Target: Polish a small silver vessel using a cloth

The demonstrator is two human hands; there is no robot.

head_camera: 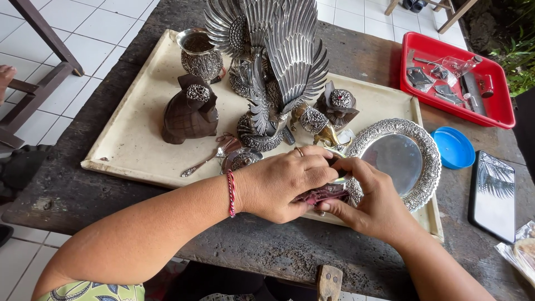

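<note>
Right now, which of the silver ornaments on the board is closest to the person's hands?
The round silver plate with the embossed rim: the right hand overlaps its left edge. The winged bird figure and the silver cup stand farther back.

A dark, weathered wooden bench (pixel 267 251) stands on a white tiled floor (pixel 83 39) in soft daylight, with dark wooden furniture legs (pixel 42 61) to one side and green foliage (pixel 521 50) beyond.

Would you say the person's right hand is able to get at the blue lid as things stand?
Probably yes. The blue lid lies in the open on the dark table, right of the round silver plate, with nothing on it. The right hand is busy, though, gripping a small reddish item with the left hand.
</note>
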